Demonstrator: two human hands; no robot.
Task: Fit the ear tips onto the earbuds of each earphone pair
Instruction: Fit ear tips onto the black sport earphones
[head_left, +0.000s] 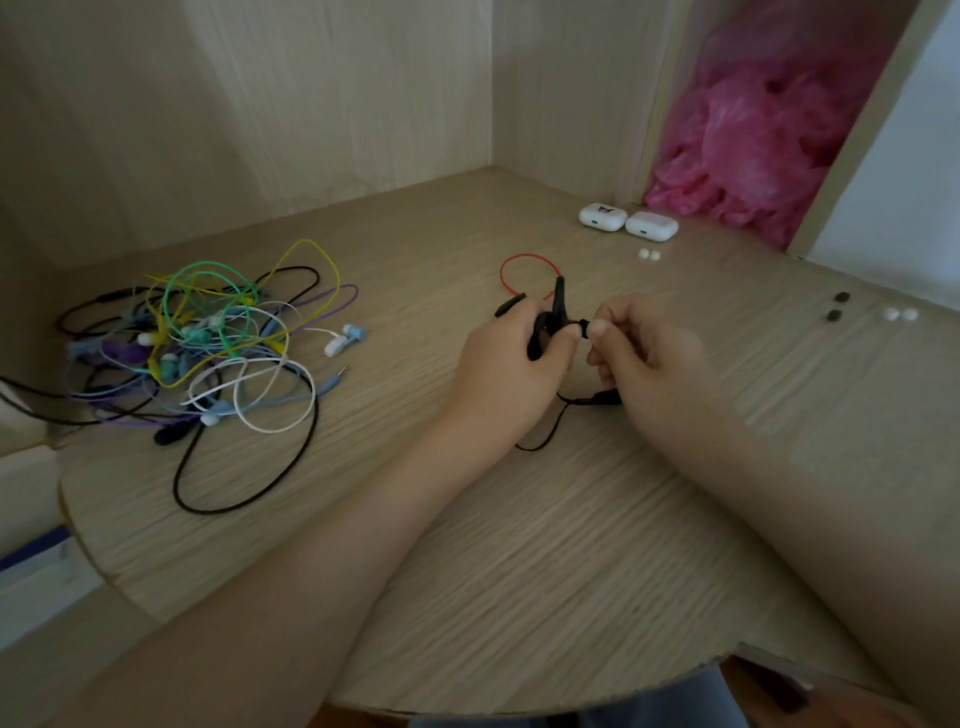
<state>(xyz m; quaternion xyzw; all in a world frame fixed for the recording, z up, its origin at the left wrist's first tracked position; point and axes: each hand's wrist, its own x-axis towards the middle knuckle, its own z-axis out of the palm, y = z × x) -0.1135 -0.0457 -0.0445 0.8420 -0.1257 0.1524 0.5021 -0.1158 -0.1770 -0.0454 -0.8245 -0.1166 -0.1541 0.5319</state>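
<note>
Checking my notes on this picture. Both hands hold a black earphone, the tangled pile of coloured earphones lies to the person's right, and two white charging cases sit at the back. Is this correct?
Not quite: in the head view the tangled pile of coloured earphones lies to the person's left, not right. The black earphone and charging cases are as stated.

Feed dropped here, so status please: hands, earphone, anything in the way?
Left hand grips the black ear-hook earphone. Right hand pinches a small black ear tip against it. Tangled pile of coloured wired earphones lies apart, left.
</note>
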